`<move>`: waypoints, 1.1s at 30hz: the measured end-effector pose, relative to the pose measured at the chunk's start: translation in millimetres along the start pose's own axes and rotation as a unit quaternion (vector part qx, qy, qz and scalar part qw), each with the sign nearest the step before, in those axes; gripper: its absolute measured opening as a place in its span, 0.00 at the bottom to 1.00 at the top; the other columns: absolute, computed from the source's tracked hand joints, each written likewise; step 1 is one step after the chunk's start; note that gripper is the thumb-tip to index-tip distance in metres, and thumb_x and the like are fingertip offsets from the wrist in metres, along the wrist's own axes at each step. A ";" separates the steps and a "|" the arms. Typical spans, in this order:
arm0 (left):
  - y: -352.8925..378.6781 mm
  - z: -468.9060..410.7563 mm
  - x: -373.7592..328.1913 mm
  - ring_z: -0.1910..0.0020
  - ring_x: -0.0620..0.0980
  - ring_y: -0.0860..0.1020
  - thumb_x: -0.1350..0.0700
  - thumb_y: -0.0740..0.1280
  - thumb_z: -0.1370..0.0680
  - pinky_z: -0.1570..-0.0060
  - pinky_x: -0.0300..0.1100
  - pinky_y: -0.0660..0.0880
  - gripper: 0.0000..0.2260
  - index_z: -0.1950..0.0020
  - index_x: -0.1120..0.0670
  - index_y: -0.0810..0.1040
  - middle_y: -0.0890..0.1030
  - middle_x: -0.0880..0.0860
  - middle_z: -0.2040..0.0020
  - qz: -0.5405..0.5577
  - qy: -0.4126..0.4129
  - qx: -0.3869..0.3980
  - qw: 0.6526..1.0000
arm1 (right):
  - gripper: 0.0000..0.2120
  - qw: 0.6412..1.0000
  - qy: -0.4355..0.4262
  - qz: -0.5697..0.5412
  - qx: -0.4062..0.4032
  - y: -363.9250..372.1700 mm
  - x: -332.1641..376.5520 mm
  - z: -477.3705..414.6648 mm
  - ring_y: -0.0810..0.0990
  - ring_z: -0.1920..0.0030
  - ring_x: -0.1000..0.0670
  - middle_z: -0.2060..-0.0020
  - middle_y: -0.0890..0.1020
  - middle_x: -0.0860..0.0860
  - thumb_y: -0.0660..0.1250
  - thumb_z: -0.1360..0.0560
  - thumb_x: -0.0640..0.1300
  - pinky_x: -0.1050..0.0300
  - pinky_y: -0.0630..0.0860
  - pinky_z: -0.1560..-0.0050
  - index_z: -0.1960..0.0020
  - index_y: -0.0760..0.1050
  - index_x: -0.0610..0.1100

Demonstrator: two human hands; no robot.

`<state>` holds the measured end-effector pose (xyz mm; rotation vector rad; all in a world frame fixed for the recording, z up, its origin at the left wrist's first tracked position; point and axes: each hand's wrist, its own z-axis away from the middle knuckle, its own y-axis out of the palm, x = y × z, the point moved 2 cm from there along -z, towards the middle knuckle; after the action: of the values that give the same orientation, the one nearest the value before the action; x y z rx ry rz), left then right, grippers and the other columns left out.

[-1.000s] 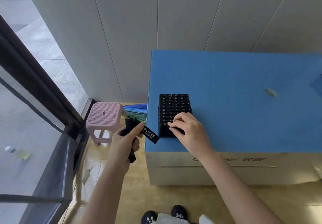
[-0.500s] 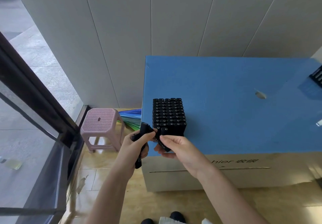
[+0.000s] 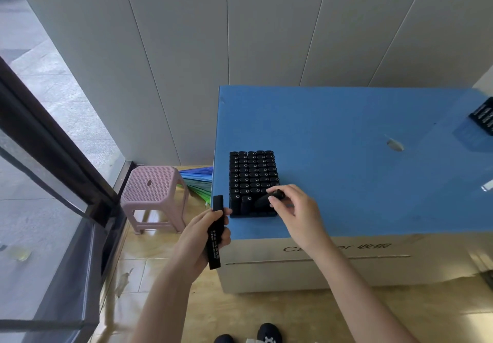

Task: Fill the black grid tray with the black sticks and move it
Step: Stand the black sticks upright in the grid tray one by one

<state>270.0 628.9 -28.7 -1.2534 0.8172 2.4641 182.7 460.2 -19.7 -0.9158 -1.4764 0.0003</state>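
Black grid tray (image 3: 252, 174) near L edge; wide blue top (image 3: 360, 182) R.

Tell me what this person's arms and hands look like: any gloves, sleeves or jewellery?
Nothing is worn on either hand. The left hand and the right hand have no gloves, and no rings show. The left forearm and the right forearm are uncovered right down to the picture's edge, with no sleeve, watch or bracelet in view.
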 end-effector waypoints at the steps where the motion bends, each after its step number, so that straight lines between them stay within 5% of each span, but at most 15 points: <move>1: 0.3 0.5 0.9 0.72 0.47 0.69 0.61 0.57 0.20 0.71 0.37 0.68 0.10 0.49 0.63 0.76 0.70 0.54 0.62 0.004 0.000 -0.003 1.000 | 0.06 0.999 -0.020 0.027 -0.006 0.9 -0.8 -1.9 0.79 0.59 0.57 0.57 0.79 0.57 0.65 0.25 0.42 0.64 0.76 0.55 0.48 0.77 0.47; 5: -1.2 1.3 2.5 0.71 0.48 0.71 0.60 0.58 0.20 0.71 0.37 0.73 0.10 0.47 0.65 0.76 0.71 0.55 0.63 0.017 0.002 -0.012 1.000 | 0.10 0.988 -0.080 0.126 -0.033 6.6 -2.2 -6.8 0.78 0.56 0.60 0.56 0.80 0.57 0.70 0.28 0.43 0.67 0.74 0.54 0.48 0.74 0.45; 12: -1.4 3.1 1.4 0.69 0.50 0.79 0.60 0.59 0.20 0.66 0.40 0.79 0.10 0.46 0.64 0.76 0.76 0.55 0.68 0.005 0.016 -0.016 1.000 | 0.06 0.980 -0.141 0.140 -0.011 15.6 -8.0 -10.8 0.79 0.63 0.54 0.59 0.80 0.54 0.71 0.29 0.42 0.60 0.77 0.60 0.53 0.76 0.43; 19: 1.0 2.4 1.1 0.69 0.50 0.79 0.58 0.58 0.20 0.65 0.42 0.79 0.11 0.45 0.63 0.75 0.77 0.55 0.66 -0.015 0.026 -0.001 1.000 | 0.03 0.970 -0.169 0.170 0.047 10.6 -4.2 -19.3 0.79 0.62 0.55 0.60 0.82 0.53 0.71 0.29 0.40 0.63 0.75 0.61 0.56 0.80 0.42; 24: 5.5 4.1 0.6 0.69 0.50 0.79 0.57 0.58 0.20 0.66 0.41 0.79 0.11 0.45 0.63 0.74 0.81 0.55 0.64 -0.037 0.037 0.017 0.998 | 0.02 0.954 -0.177 0.242 0.005 12.4 3.0 -20.7 0.74 0.63 0.56 0.62 0.79 0.54 0.72 0.30 0.40 0.66 0.68 0.66 0.58 0.82 0.44; 29: 8.6 8.0 -0.7 0.70 0.50 0.80 0.55 0.58 0.20 0.74 0.36 0.72 0.11 0.47 0.62 0.74 0.84 0.56 0.60 -0.071 0.047 0.024 0.996 | 0.08 0.987 -0.099 0.127 -0.018 13.5 9.0 -6.8 0.71 0.62 0.59 0.56 0.77 0.56 0.65 0.25 0.44 0.71 0.67 0.62 0.46 0.79 0.47; 33: 12.7 11.0 0.2 0.76 0.48 0.75 0.54 0.60 0.21 0.80 0.33 0.62 0.11 0.51 0.62 0.76 0.85 0.57 0.57 -0.146 0.054 0.039 0.987 | 0.11 0.997 0.039 -0.020 0.063 19.6 19.8 4.1 0.74 0.66 0.60 0.61 0.80 0.57 0.60 0.23 0.51 0.66 0.72 0.63 0.46 0.78 0.50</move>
<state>256.7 625.0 -19.0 -1.3793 0.6937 2.1306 192.7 485.9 -14.0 -0.7764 -1.4068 0.0268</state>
